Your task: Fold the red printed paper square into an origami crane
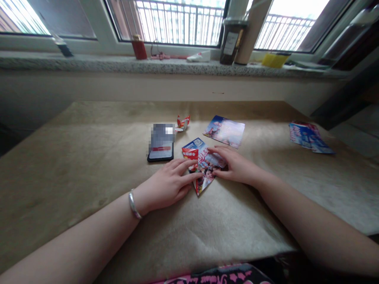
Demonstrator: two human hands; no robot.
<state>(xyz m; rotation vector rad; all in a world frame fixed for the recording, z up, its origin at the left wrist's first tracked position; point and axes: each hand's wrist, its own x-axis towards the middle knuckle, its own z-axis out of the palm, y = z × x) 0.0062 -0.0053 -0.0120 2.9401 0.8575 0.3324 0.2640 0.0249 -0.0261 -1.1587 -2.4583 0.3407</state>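
Observation:
A colourful printed paper sheet [201,157], partly folded, lies on the brown paper-covered table [89,157] in front of me. My left hand [167,183] rests flat on its left edge with the fingers stretched out, pressing it down. My right hand [233,165] lies on the sheet's right side, fingers bent and pressing on the fold. A silver bracelet [134,204] sits on my left wrist. A small folded paper figure [182,122] in red and white stands just beyond.
A black phone [161,144] lies left of the sheet. Another printed sheet [225,131] lies behind, and a stack of sheets [308,136] sits at the far right. The window sill [89,63] holds a red cup [139,48], a dark jar [231,41] and a yellow item [274,60].

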